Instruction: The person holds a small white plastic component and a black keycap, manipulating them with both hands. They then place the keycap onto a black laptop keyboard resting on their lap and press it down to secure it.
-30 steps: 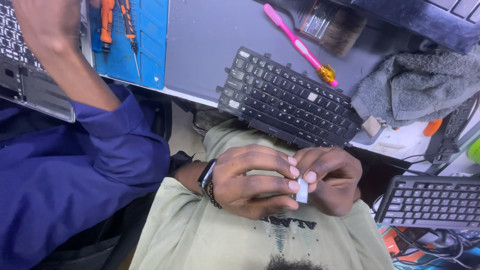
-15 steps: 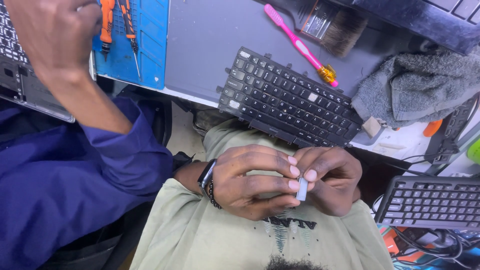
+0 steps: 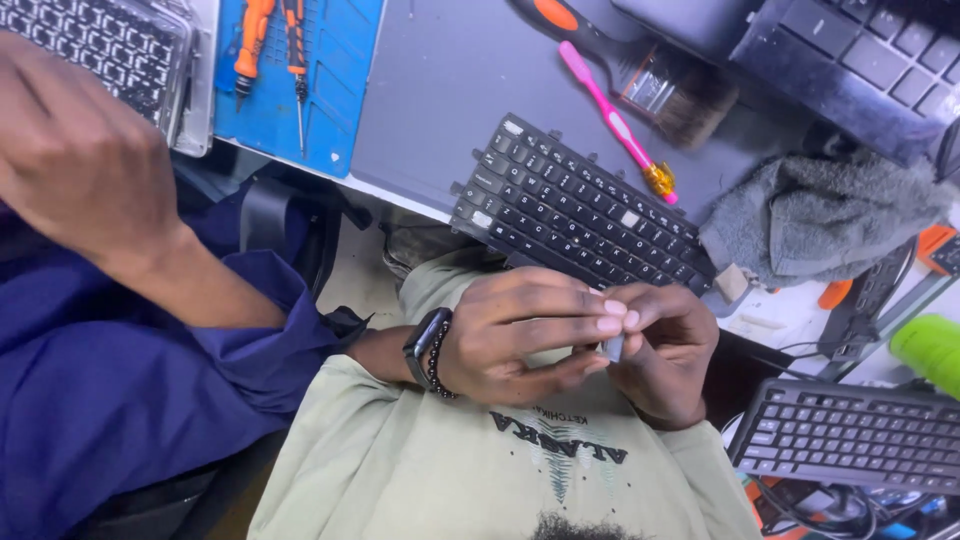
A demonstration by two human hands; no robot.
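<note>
One head-worn camera looks steeply down, close over the wearer's chest and both hands. It faces the worktop (image 3: 480, 90), whose near edge crosses mid-frame

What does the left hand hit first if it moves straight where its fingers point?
The left hand points at the right hand; first comes the small white piece pinched between both, already touching.
</note>
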